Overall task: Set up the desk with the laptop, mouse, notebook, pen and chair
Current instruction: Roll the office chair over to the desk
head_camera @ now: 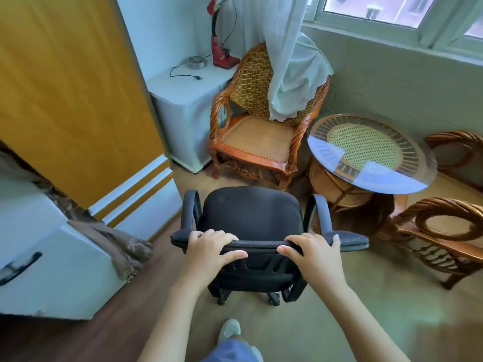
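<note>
A black office chair (251, 212) with armrests and castors stands on the floor right in front of me, its seat facing away. My left hand (211, 248) grips the top edge of the chair's backrest on the left side. My right hand (312, 250) grips the same edge on the right side, thumb over the far side. No laptop, mouse, notebook, pen or desk is in view.
A wicker armchair (261, 126) with a white curtain draped on it stands ahead. A round glass-topped rattan table (366, 152) and more rattan chairs (444, 231) are at right. A white cabinet (183, 105) with a red lamp, an orange wardrobe (73, 100) and a white unit (52, 257) are at left.
</note>
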{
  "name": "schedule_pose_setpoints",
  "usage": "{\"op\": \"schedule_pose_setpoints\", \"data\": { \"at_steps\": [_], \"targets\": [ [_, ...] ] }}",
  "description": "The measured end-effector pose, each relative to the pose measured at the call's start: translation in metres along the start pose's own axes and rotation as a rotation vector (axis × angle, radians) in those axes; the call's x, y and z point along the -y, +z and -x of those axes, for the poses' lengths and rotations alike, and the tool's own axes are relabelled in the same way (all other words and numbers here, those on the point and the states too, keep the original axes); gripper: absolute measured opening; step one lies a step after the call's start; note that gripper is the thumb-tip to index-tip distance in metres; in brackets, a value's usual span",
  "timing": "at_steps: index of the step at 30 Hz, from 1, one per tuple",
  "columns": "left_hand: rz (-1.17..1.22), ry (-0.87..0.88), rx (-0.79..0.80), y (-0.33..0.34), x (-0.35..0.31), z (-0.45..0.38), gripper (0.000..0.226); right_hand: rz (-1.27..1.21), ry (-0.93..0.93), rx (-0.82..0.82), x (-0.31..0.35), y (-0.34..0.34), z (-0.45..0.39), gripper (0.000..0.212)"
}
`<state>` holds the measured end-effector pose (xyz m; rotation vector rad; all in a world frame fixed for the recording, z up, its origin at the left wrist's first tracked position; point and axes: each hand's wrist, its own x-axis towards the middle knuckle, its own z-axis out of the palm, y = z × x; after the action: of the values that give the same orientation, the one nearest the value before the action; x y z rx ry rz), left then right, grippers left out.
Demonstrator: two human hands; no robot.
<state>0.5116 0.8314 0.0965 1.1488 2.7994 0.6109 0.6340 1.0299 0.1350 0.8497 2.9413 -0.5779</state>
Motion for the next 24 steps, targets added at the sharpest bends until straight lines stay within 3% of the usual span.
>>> {"op": "schedule_pose_setpoints", "data": {
  "at_steps": [10, 18, 24],
  "targets": [
    [0.041, -0.059, -0.057, -0.013, 0.007, 0.109, 0.085, 0.035, -0.071, -0.071, 0.030, 0.039, 0.106, 0.027],
    [0.035, -0.079, -0.139, -0.023, 0.027, 0.217, 0.073, 0.034, -0.085, -0.035, 0.069, 0.066, 0.201, 0.033],
    [0.035, -0.163, -0.165, -0.037, 0.034, 0.306, 0.079, -0.001, -0.173, -0.013, 0.098, 0.084, 0.265, 0.032]
  ]
}}
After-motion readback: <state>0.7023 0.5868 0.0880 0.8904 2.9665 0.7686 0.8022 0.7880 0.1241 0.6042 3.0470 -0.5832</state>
